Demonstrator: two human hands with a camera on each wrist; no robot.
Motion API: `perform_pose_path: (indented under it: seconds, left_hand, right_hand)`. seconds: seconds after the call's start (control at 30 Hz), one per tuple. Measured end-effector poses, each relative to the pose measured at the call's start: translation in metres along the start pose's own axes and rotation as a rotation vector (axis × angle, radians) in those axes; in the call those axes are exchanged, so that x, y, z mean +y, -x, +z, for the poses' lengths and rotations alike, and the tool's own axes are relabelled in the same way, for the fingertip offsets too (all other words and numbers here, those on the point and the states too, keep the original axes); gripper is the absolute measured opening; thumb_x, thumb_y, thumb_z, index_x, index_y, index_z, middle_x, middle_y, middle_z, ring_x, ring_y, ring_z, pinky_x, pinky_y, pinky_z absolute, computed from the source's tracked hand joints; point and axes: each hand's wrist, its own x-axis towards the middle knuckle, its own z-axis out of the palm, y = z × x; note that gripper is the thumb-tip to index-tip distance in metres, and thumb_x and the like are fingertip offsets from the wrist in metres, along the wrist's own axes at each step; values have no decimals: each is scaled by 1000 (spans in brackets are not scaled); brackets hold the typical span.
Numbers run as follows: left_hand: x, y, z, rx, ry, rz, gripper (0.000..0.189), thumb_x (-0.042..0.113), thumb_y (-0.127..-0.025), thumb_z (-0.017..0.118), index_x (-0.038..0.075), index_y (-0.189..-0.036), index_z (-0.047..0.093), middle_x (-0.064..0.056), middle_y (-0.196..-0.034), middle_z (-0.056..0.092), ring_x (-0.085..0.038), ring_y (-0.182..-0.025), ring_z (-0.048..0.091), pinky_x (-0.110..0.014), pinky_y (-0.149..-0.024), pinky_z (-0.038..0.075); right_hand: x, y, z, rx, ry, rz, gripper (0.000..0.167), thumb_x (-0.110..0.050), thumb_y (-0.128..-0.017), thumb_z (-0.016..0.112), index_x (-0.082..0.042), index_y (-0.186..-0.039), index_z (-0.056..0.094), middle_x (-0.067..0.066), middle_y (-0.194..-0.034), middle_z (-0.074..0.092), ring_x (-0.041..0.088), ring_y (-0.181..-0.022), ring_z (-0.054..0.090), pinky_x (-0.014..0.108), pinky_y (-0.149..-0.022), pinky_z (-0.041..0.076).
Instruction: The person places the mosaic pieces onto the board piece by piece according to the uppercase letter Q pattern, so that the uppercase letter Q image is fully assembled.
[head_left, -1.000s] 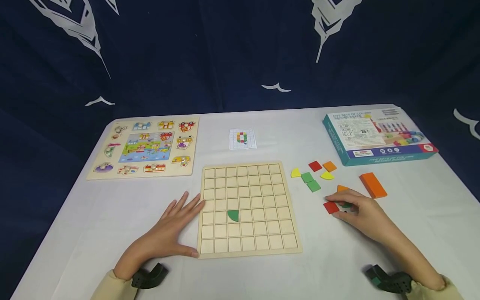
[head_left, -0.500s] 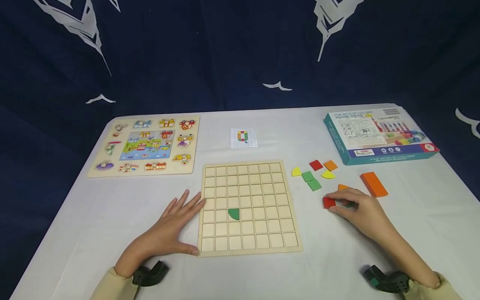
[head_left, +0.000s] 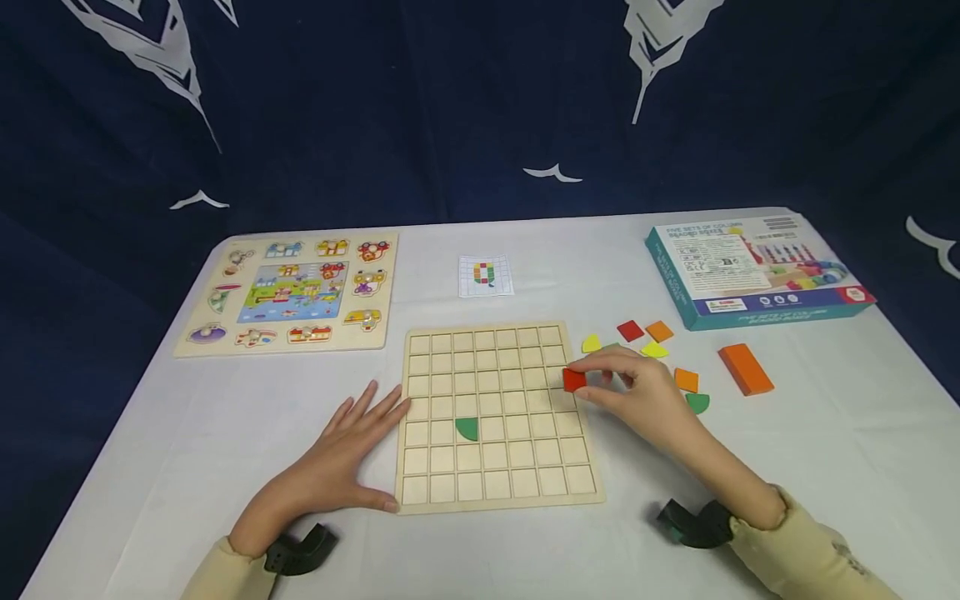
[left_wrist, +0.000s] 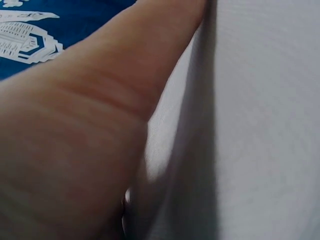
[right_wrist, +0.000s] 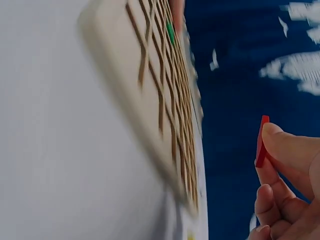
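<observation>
In the head view, my right hand [head_left: 637, 392] pinches a red square tile [head_left: 573, 380] between thumb and fingers, above the right edge of the wooden grid board [head_left: 495, 505]. The right wrist view shows the same red tile [right_wrist: 262, 141] edge-on, held up off the table. My left hand [head_left: 337, 458] lies with spread, straight fingers on the table, fingertips and thumb touching the board's left edge. A green quarter-circle tile [head_left: 467, 429] sits in one cell of the board. The left wrist view holds mostly the wrist [left_wrist: 90, 120] and white cloth.
Loose tiles lie right of the board: a red square [head_left: 630, 331], orange squares [head_left: 686, 380], yellow pieces [head_left: 655, 349] and a green piece [head_left: 697, 403]. An orange block [head_left: 746, 369] and a box [head_left: 757, 267] lie beyond. A pattern card [head_left: 486, 277] and a picture puzzle [head_left: 288, 292] are behind.
My right hand has picked up the red square tile and carried it left from the loose pieces to the board's right edge. The left hand stays in place.
</observation>
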Motion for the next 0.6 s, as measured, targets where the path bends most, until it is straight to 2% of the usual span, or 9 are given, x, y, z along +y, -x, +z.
perform_pose_path:
  seconds: [0.17, 0.33, 0.43, 0.6]
  left_hand:
    - [-1, 0, 2, 4, 4, 0, 121, 70, -54, 72, 15, -150, 23, -1, -155, 12, -29, -140, -5, -51, -107, -3]
    - [-1, 0, 3, 3, 4, -7, 122, 71, -53, 72, 16, -150, 22, 0, -155, 12, -28, -140, -5, -50, -107, -2]
    - [-1, 0, 2, 3, 5, -9, 122, 71, -53, 72, 16, -150, 23, 0, -155, 13, -28, -140, -5, -51, -107, -2]
    - [0, 0, 1, 3, -2, -5, 122, 70, -53, 73, 15, -150, 23, -1, -155, 13, -28, -140, -4, -51, -107, -2]
  right_hand:
    - [-17, -9, 36, -108, -146, -18, 27, -7, -72, 81, -14, -97, 74, -7, -90, 63, 14, -70, 52, 23, -55, 40]
    - [-24, -7, 60, -212, -281, 34, 23, -7, -73, 80, -12, -95, 73, -4, -81, 60, 13, -67, 53, 21, -57, 45]
    - [-25, -7, 69, -232, -292, 37, 23, -6, -72, 80, -10, -94, 73, -4, -81, 60, 12, -67, 54, 21, -59, 47]
    - [-25, -7, 79, -221, -228, -12, 23, -4, -71, 80, -8, -93, 73, -6, -81, 59, 10, -68, 53, 22, -59, 47]
